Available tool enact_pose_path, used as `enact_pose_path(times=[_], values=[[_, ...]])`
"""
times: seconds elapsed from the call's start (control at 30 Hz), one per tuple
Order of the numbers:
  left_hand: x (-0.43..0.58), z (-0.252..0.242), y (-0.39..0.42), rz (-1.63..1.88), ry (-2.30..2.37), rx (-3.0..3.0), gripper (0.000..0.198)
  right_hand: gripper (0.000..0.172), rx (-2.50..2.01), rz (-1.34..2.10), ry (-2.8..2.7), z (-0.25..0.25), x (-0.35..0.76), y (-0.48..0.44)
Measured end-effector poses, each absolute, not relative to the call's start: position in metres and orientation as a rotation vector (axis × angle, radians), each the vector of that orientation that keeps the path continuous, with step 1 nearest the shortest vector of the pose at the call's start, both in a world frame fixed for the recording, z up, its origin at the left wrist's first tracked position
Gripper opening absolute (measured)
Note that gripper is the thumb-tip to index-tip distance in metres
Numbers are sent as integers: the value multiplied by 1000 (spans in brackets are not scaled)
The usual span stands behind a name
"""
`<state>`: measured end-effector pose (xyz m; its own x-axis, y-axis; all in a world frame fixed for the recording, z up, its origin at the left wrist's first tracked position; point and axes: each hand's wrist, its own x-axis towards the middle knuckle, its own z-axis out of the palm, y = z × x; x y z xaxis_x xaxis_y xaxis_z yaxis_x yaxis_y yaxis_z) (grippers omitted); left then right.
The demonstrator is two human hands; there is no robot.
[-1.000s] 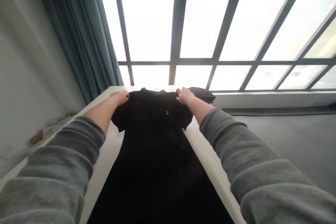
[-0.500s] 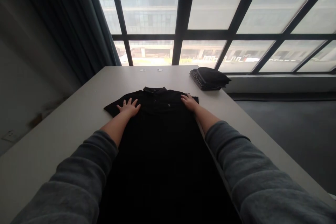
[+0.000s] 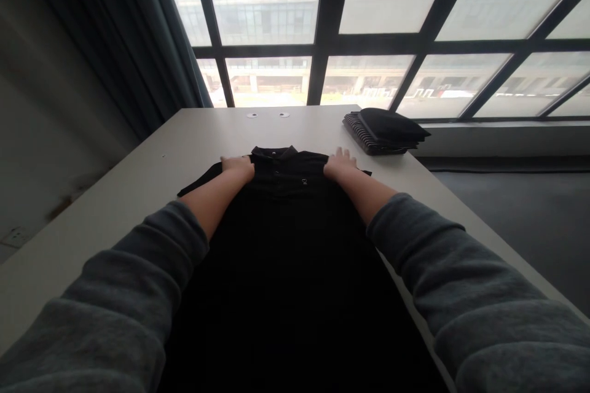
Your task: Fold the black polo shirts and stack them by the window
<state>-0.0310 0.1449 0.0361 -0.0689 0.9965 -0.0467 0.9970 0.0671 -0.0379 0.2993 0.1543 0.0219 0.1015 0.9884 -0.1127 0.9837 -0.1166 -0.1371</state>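
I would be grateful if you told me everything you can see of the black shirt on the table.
The black shirt lies front up on the white table, collar toward the window. It looks like soft, matte cloth, with short sleeves, a front placket and a small pale mark on the chest. The left hand and right hand touch it near the shoulders. Its lower end runs out of view.
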Motion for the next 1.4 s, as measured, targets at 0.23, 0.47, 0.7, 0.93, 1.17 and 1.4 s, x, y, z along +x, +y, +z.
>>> enact_pose_path(times=[0.23,0.47,0.7,0.93,1.17,1.4], values=[[-26,33,200,90,2008,2537,43,61,-1721,223,-2441,11,214,191],[-4,12,193,253,2124,2409,44,74,-1814,345,-2431,-9,225,190],[-12,-2,180,273,1981,2410,52,67,-1743,338,-2430,0,223,179],[-26,-4,184,43,1946,2254,68,65,-1716,390,-2529,1,224,179],[-18,-1,181,9,2023,2172,73,69,-1789,446,-2531,3,223,183],[-78,0,153,-86,2332,1932,76,67,-1773,397,-2482,3,224,179]])
